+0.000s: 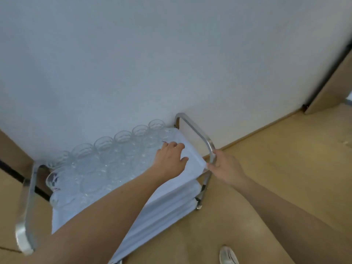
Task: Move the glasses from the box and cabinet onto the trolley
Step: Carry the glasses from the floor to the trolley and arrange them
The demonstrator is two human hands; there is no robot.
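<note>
Standing against a white wall (pixel 152 54), a steel trolley (pixel 198 134) is seen, its cloth-covered top shelf packed with clear glasses (pixel 106 161). Its end handle is gripped by the right hand (pixel 225 167); the left hand (pixel 170 159) rests open beside the glasses.

I see the trolley (pixel 192 149) standing against the wall (pixel 152 63), its top shelf packed with glasses (pixel 106 159) toward the left. A shoe (pixel 227 255) sits on the floor (pixel 276 149) before it, to the right.
</note>
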